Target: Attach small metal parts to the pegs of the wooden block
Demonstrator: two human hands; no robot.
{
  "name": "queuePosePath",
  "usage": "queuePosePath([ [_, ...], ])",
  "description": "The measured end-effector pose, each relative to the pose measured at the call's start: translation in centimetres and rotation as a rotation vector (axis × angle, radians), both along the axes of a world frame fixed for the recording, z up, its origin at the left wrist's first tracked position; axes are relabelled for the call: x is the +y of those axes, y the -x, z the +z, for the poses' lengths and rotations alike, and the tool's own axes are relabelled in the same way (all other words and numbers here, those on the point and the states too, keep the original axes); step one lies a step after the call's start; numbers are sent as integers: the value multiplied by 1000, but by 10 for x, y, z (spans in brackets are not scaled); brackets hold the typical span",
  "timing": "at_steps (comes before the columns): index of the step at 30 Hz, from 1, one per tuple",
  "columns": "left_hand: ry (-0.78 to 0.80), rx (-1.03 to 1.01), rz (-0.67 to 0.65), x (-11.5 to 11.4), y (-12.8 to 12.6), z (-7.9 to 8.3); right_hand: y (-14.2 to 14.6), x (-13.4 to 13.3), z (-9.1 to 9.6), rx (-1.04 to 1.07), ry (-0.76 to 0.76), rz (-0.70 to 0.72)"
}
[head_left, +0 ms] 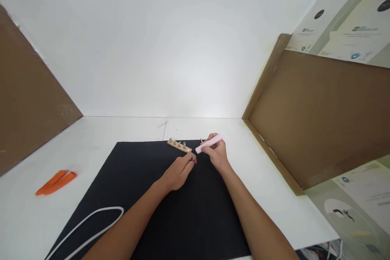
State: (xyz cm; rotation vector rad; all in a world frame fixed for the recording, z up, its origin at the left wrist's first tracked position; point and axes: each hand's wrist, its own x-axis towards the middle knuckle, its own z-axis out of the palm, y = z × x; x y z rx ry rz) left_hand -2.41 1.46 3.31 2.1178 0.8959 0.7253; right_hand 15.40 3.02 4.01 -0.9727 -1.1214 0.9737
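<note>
My left hand [179,172] is closed in a pinch around a small shiny piece [193,158], partly hidden by the fingertips and too small to name. Just beyond those fingers lies a narrow wooden strip [178,145] carrying several small metallic pieces with clear tops in a row. A pale pink flat bar [210,143] is gripped in my right hand [218,155], its near end tilted down toward the left hand. Both hands are over the far part of a black mat [146,170].
An orange cloth-like item [55,183] lies on the white table [27,211] at left. A white cable [94,212] loops over the mat's near left. Brown boards [30,97] stand at both sides, and a white wall [164,48] closes off the back.
</note>
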Motion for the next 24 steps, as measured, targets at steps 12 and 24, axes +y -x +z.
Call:
queuePosePath([
  [12, 11, -20, 0, 0, 0, -1, -1, -6, 3, -45, 22, 161],
  [24, 12, -8, 17, 0, 2, -2, -10, 10, -7, 81, 47, -125],
])
